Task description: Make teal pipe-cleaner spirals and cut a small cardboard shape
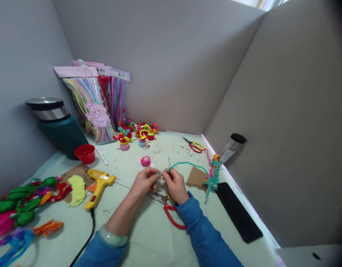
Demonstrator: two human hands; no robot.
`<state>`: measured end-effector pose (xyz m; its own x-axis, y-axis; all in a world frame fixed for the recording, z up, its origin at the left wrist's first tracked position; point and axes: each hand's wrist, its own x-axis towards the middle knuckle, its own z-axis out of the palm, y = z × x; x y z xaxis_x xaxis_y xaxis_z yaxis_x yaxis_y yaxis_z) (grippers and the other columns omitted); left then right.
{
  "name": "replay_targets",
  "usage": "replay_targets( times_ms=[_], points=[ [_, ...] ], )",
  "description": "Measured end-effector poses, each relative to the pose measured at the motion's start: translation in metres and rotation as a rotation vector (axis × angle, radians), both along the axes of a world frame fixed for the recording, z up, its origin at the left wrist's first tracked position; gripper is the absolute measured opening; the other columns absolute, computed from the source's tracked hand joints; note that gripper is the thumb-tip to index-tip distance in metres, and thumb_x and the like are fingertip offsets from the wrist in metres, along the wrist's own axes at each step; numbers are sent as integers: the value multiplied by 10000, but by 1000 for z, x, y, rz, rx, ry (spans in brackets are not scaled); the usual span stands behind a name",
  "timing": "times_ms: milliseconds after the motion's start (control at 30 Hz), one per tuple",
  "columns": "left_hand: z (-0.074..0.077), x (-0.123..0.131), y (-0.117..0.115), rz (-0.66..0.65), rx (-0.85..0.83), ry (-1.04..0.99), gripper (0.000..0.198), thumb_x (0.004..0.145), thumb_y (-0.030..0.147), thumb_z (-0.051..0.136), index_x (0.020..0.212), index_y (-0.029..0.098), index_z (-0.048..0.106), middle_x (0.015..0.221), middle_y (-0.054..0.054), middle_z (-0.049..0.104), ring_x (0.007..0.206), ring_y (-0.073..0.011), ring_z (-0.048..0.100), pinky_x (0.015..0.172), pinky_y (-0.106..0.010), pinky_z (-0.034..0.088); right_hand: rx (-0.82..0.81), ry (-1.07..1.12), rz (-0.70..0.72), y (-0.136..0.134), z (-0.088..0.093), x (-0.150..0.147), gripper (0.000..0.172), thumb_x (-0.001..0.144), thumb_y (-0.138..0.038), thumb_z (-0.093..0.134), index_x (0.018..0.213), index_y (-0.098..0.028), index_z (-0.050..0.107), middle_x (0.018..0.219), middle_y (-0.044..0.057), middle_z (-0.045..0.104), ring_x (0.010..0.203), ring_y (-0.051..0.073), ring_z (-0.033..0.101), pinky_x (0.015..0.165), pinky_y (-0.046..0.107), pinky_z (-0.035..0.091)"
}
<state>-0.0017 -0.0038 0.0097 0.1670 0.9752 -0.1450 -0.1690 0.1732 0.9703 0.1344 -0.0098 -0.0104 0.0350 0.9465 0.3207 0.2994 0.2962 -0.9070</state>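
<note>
A teal pipe cleaner [189, 163] runs between my two hands, its long tail arching to the right and down to the table. My left hand [145, 181] pinches its short end between thumb and fingers. Close beside it, my right hand [175, 184] pinches the same pipe cleaner; the fingertips nearly meet. Under my hands lie scissors with red handles [173, 217], their blades partly hidden by my wrists. Just beyond the hands sits a small pink pipe-cleaner piece [145, 160].
A yellow glue gun [100, 187] with a black cord lies left, near a red cup [85, 154] and teal bottle [61, 129]. Bagged pipe cleaners [90, 107] stand behind. At right are smaller scissors [194, 145], a teal coil [214, 172] and a black slab [239, 213].
</note>
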Motion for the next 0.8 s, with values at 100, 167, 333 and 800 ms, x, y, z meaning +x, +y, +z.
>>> replay_targets(
  times_ms=[100,167,333,800],
  points=[
    [0,1,-1,6,17,0,245,647,285,665,791,137,533,484,71,476,345,-55,409,337,-183,361,1,-17,-12,0,-2,0,229,829,-348,529,678,-176,528,515,-52,463,496,103,431,489,207,351],
    [0,2,-1,-24,11,-16,254,648,297,669,792,141,527,501,66,491,353,-59,425,345,-190,379,0,-9,-27,1,-2,0,237,830,-349,525,669,-175,529,512,-49,467,497,104,432,488,207,351],
    [0,2,0,-19,6,-20,271,632,309,683,770,142,521,573,36,562,336,-51,426,329,-190,365,-1,28,-64,2,-3,2,221,826,-348,528,695,-171,546,517,-46,481,497,103,433,481,203,351],
    [3,2,-1,-16,-4,59,271,610,293,667,793,99,613,480,33,512,363,-64,427,370,-192,347,186,-204,-80,-1,2,2,237,844,-280,512,634,-172,531,634,6,535,598,131,502,577,241,384]
  ],
)
